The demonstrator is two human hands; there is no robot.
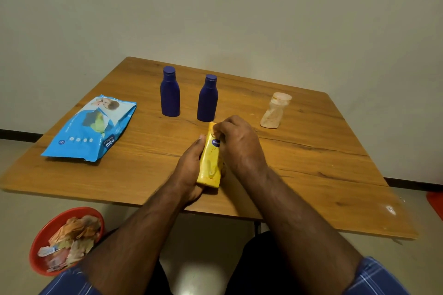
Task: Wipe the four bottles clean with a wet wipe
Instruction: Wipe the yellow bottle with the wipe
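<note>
The wipe pack (pixel 90 128) lies near the table's (pixel 311 175) left edge; two blue bottles (pixel 170 92) stand toward the far edge, and a clear, stained bottle (pixel 273 111) stands nearer the right edge. Near the front edge, the left hand (pixel 189 165) grips the yellow bottle (pixel 211 160) around its lower body, tilted with its cap end away. The right hand (pixel 239 143) curls its fingers over the cap end. To do this stroke well, the left grip should probably stay low and firm while the right works down the smeared front, turning the bottle to reach every face. Whether a wipe sits under the right fingers cannot be made out; the cap is covered.
</note>
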